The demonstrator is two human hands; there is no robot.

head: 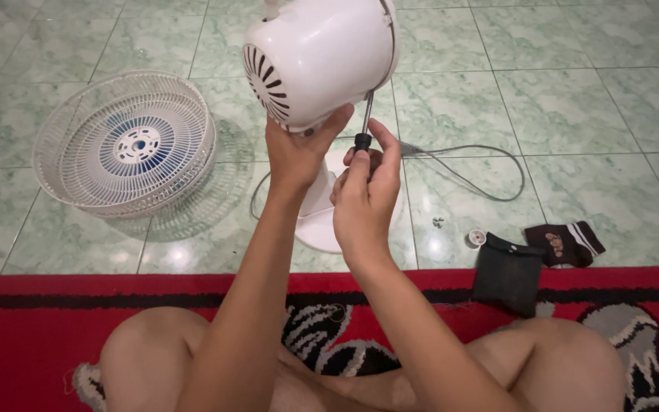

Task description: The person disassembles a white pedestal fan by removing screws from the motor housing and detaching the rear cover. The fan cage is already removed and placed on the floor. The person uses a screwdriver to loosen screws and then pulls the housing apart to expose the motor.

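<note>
The right hand point(365, 194) is wrapped tight around the black handle of a screwdriver point(364, 130), its shaft pointing up into the seam of the white fan motor housing point(318, 57). The left hand point(299, 152) cups the housing's underside, fingers pressed against it. Stacked fan grilles point(127, 145) lie left on the green tiled floor point(573, 107), well apart; small screws point(438, 222) and a dark pouch point(508, 275) lie right

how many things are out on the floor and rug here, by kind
fan motor housing on its stand: 1
fan grilles, stacked: 2
screwdriver: 1
power cord: 1
small screw cluster: 1
small round white part: 1
dark pouch: 1
sock: 1
Total: 9
</note>
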